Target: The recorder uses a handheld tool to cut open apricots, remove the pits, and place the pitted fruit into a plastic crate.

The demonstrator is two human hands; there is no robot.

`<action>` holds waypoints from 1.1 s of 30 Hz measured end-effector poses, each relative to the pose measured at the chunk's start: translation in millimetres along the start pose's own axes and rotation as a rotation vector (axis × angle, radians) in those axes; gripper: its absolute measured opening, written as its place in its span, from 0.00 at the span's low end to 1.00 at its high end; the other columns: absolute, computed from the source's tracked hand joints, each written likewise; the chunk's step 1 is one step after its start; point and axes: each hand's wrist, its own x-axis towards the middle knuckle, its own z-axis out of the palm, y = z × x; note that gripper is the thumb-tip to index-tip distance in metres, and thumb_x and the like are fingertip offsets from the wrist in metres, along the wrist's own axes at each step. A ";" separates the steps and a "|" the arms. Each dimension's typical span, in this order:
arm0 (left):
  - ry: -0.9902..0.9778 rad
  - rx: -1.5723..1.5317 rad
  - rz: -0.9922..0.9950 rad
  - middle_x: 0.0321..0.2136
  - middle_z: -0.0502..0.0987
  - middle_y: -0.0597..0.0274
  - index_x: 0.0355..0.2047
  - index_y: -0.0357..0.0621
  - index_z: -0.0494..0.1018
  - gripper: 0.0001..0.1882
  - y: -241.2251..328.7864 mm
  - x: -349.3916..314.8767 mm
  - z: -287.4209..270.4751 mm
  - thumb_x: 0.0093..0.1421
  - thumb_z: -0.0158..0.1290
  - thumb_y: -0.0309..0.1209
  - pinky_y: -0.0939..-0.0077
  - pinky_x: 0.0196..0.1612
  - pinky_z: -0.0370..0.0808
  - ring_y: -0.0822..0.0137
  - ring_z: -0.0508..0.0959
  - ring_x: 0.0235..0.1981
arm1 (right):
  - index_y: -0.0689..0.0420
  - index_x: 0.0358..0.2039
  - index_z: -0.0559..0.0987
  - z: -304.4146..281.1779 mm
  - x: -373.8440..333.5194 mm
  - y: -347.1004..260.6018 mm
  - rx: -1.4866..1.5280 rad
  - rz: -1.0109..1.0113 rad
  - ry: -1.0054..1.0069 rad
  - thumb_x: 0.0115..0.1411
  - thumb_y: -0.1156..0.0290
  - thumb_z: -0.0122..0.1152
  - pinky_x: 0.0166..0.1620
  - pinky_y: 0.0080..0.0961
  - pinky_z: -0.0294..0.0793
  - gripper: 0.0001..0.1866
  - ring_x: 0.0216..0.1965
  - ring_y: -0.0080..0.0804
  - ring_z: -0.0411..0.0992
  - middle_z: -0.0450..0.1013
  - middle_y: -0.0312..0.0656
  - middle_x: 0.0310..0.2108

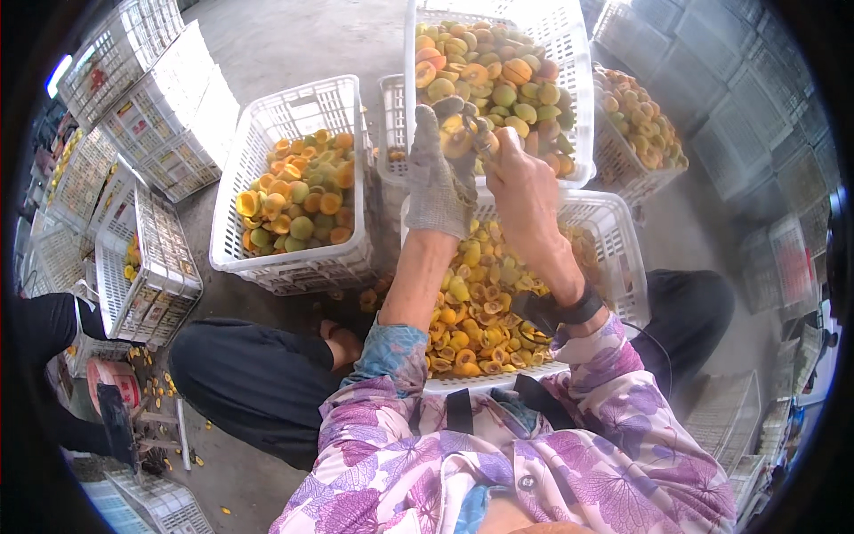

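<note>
My left hand (439,182), in a grey knit glove, is closed around a yellow-orange apricot (457,139). My right hand (523,182) is bare and curled into a fist beside it, thumb on top. A small dark metal tool (485,148) shows between the hands at the fruit; its kind is unclear, and the right fingers hide most of it. Both hands are above the near edge of a tilted white crate (583,116) of whole and cut apricots (507,76). Below my wrists, another white crate (629,258) holds yellow apricot halves (480,311).
At the left stands a white crate (233,191) of apricot halves (298,191). Another full crate (636,173) is behind at right. Stacked crates (160,111) rise at far left. A person's dark-clothed leg (44,334) and a low stool (160,427) are at the left edge.
</note>
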 end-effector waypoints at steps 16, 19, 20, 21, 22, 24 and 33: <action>0.192 0.035 -0.044 0.32 0.74 0.63 0.37 0.46 0.70 0.17 -1.2 -15.7 7.7 0.65 0.47 0.47 0.78 0.30 0.74 0.69 0.75 0.31 | 0.66 0.38 0.65 0.4 -15.7 13.2 0.182 -0.062 -0.225 0.50 0.85 0.52 0.30 0.47 0.64 0.14 0.30 0.62 0.69 0.71 0.59 0.23; 0.153 0.008 -0.003 0.32 0.74 0.64 0.36 0.45 0.71 0.17 -12.1 -16.0 2.0 0.65 0.47 0.47 0.80 0.30 0.74 0.71 0.75 0.30 | 0.66 0.37 0.65 -3.9 -13.3 22.6 0.392 -0.014 -0.332 0.51 0.83 0.56 0.28 0.39 0.65 0.13 0.26 0.56 0.65 0.68 0.56 0.24; 0.154 0.006 -0.005 0.32 0.74 0.64 0.36 0.45 0.71 0.17 -16.6 -16.6 1.7 0.65 0.47 0.47 0.80 0.30 0.74 0.71 0.75 0.30 | 0.66 0.37 0.65 -8.8 -14.7 24.0 0.389 -0.011 -0.333 0.51 0.83 0.56 0.28 0.39 0.65 0.13 0.26 0.56 0.65 0.68 0.56 0.24; 0.137 0.056 0.030 0.31 0.74 0.64 0.36 0.45 0.72 0.17 -20.0 -17.8 4.9 0.65 0.47 0.46 0.82 0.30 0.73 0.72 0.75 0.30 | 0.67 0.37 0.65 -16.0 -16.7 24.7 0.264 -0.072 -0.324 0.51 0.82 0.56 0.30 0.42 0.65 0.13 0.29 0.59 0.67 0.69 0.58 0.24; 0.119 0.106 0.066 0.31 0.74 0.64 0.36 0.44 0.72 0.17 -22.8 -19.1 8.1 0.65 0.47 0.46 0.83 0.29 0.73 0.73 0.74 0.30 | 0.68 0.37 0.66 -21.7 -18.8 26.8 0.139 -0.132 -0.314 0.50 0.81 0.56 0.31 0.45 0.65 0.13 0.31 0.62 0.68 0.70 0.59 0.24; 0.170 0.082 -0.011 0.31 0.74 0.64 0.37 0.45 0.72 0.17 -26.0 -24.4 17.4 0.66 0.47 0.47 0.84 0.29 0.73 0.73 0.74 0.30 | 0.67 0.36 0.66 -25.9 -24.3 38.8 0.233 -0.108 -0.326 0.50 0.81 0.56 0.31 0.45 0.65 0.13 0.31 0.62 0.68 0.69 0.59 0.24; 0.067 0.138 -0.180 0.29 0.76 0.62 0.32 0.44 0.74 0.20 -17.6 -36.4 28.8 0.66 0.44 0.47 0.80 0.24 0.71 0.70 0.74 0.26 | 0.64 0.41 0.65 -63.3 -29.4 44.3 0.124 -0.156 -0.423 0.49 0.80 0.58 0.32 0.49 0.64 0.18 0.30 0.59 0.69 0.70 0.57 0.24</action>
